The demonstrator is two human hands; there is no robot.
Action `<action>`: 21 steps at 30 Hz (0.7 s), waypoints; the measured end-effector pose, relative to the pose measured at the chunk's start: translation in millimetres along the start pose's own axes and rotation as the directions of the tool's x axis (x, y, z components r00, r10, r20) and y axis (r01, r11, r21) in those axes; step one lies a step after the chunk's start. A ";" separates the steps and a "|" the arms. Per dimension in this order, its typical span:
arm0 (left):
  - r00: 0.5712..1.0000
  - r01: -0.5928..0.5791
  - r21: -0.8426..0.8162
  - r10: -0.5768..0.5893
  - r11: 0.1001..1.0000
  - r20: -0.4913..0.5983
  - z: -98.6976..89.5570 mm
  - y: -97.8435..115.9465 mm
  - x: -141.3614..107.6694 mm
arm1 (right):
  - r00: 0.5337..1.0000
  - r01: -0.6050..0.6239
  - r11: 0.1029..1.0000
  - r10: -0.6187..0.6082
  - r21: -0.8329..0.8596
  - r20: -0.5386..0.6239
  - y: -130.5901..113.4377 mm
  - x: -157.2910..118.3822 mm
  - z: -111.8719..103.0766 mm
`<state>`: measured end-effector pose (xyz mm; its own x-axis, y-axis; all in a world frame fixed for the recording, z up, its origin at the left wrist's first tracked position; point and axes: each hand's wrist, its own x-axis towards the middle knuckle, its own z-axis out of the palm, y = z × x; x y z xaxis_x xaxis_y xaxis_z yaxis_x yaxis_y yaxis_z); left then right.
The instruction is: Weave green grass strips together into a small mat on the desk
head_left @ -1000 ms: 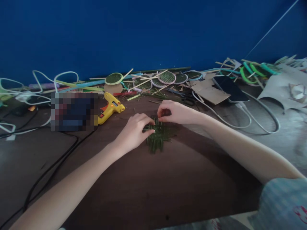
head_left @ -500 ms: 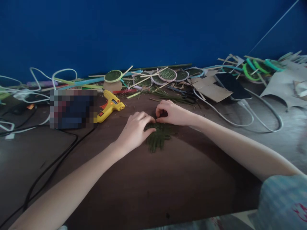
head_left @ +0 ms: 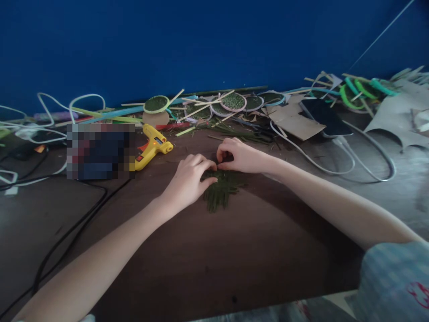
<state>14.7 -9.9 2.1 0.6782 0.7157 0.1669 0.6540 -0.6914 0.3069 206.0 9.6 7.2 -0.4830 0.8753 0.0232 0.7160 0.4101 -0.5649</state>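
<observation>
A small piece of crossed dark green strips (head_left: 219,192) lies on the brown table (head_left: 214,255). At its upper left is my left hand (head_left: 191,179), its thumb and forefinger curved around the near edge of the strips, with a space between them. My right hand (head_left: 236,155) touches the top of the strips, thumb and forefinger pinched together beside my left fingertips. Whatever lies in that pinch is too small to make out.
A yellow glue gun (head_left: 152,147) lies left of my hands, beside a blurred-out object (head_left: 100,152) and black cables. Round woven pieces (head_left: 233,102) and sticks line the blue wall. A phone (head_left: 326,118) with a white cable lies at the right.
Both hands keep nearly the same place and pose at the green strips. The whole view has shifted very slightly.
</observation>
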 end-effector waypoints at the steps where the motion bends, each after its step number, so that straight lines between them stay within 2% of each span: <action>1: 1.000 -0.001 0.000 0.001 1.000 0.001 0.2 -0.1 -0.3 | 1.000 0.002 1.000 -0.002 0.001 0.000 0.0 0.1 -0.1; 6: 0.999 0.039 0.002 -0.039 0.999 -0.025 1.4 0.6 -1.7 | 1.000 -0.002 1.000 0.002 0.011 -0.010 0.2 1.5 1.5; 12: 0.998 0.058 0.032 -0.056 0.998 -0.042 0.6 2.4 -2.5 | 0.995 -0.031 0.998 0.025 -0.057 -0.098 -0.7 3.0 8.4; 21: 0.999 0.044 0.053 -0.042 0.998 -0.032 -0.4 1.7 -2.1 | 0.994 -0.033 0.999 0.029 -0.039 -0.108 -1.7 2.6 9.4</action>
<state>14.3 -12.5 2.6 0.6387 0.7471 0.1841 0.7001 -0.6635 0.2638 198.8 8.7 0.4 -0.4048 0.9093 0.0959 0.7507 0.3904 -0.5329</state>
